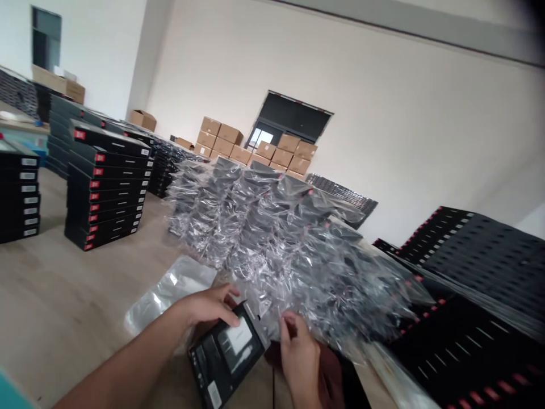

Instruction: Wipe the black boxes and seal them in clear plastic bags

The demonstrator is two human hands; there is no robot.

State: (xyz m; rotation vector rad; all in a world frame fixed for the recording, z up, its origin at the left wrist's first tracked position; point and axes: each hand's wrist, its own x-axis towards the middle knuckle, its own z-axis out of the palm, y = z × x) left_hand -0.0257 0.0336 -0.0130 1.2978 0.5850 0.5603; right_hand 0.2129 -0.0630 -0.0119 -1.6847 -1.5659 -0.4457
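Low in the head view, near the bottom centre, the left hand [210, 307] holds a tilted black box [225, 358], thumb across its front. Just right of it, the right hand [300, 352] has its fingers curled close; I can't tell whether they pinch anything. Clear plastic [179, 281] lies at lower left; wrapped boxes [264, 227] are piled mid-frame.

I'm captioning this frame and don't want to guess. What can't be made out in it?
- Small print on the box in the left hand: too small and blurred, head view.
- The box's underside: turned away from the head camera.
- Whether the right hand pinches plastic: too blurred at the fingertips, head view.
- The front left stack's full width: cut off by the head view's left edge.
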